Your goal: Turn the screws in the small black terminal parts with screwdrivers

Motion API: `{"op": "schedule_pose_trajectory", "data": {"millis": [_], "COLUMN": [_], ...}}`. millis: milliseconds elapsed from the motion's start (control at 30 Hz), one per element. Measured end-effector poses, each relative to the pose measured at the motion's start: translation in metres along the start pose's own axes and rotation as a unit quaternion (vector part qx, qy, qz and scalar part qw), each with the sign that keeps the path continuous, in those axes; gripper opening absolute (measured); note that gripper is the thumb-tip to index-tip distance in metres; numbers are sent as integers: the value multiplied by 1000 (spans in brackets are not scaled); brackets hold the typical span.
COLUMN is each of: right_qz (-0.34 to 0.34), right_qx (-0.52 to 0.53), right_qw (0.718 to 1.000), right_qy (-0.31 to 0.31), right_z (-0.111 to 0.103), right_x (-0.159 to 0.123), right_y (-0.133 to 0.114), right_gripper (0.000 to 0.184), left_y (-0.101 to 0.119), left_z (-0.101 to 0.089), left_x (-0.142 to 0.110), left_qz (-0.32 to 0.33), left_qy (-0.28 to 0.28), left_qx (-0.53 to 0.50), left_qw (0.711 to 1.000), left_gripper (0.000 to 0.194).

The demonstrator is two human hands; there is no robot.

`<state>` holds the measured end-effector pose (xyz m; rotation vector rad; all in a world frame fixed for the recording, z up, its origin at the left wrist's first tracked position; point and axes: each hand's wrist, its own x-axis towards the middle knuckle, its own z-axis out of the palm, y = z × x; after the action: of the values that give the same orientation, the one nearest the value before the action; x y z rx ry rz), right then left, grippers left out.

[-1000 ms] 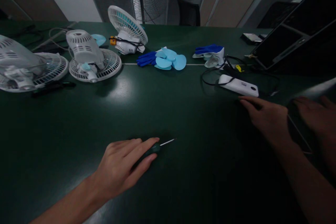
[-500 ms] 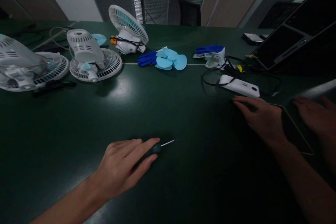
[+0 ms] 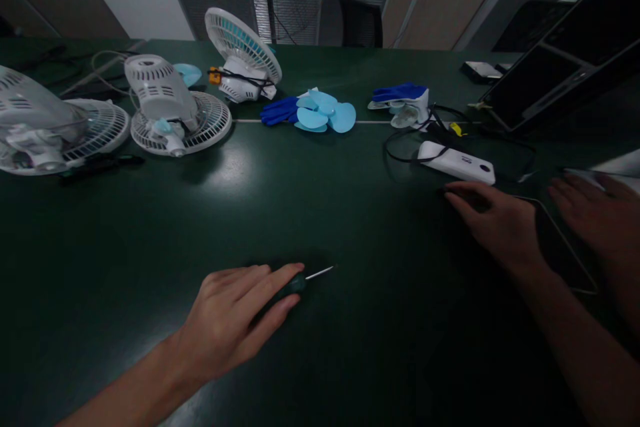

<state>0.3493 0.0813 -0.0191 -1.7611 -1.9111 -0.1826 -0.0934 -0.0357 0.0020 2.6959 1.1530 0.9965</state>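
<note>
My left hand [image 3: 240,313] is wrapped round the dark green handle of a screwdriver [image 3: 296,282]. The thin metal shaft points right, just over the green table. My right hand [image 3: 493,223] rests on the table at the right, thumb and fingertips drawn together. A small dark bit shows at those fingertips, too dim to make out. Right behind these fingers lies a white oblong power strip or box [image 3: 457,162] with a black cable. A dark flat panel with a pale edge [image 3: 565,247] lies beside my right wrist, partly covered.
Another person's hand [image 3: 595,213] is at the far right, near a white object [image 3: 620,163]. White fans [image 3: 160,100] stand or lie at the left and back. Light-blue fan blades [image 3: 327,112] and blue-white gloves [image 3: 403,103] lie farther back. A black case [image 3: 565,73] stands at right.
The other person's hand at the far right has shifted slightly left, and the white object beside it has moved. Both of my hands stay where they were.
</note>
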Motion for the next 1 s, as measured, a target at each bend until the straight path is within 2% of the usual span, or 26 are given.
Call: {"op": "schedule_pose_trajectory", "data": {"millis": [200, 600, 833, 1000], "right_qz": [-78, -112, -134, -130], "right_qx": [14, 18, 26, 39], "right_qw": [997, 988, 986, 988], "right_qy": [-25, -102, -97, -80], "right_z": [-1, -10, -12, -12], "right_x": [3, 5, 6, 5], "right_y": [4, 11, 18, 13], "right_gripper": [35, 41, 42, 38], "left_y": [-1, 0, 1, 1], "left_z": [1, 0, -1, -1], "left_x": [-1, 3, 5, 3], "left_qz": [-3, 1, -5, 1], "left_qy": [-3, 1, -8, -4], "left_qx": [-6, -15, -17, -8], "left_qw": [1000, 1000, 1000, 1000], "left_gripper": [31, 31, 30, 31]}}
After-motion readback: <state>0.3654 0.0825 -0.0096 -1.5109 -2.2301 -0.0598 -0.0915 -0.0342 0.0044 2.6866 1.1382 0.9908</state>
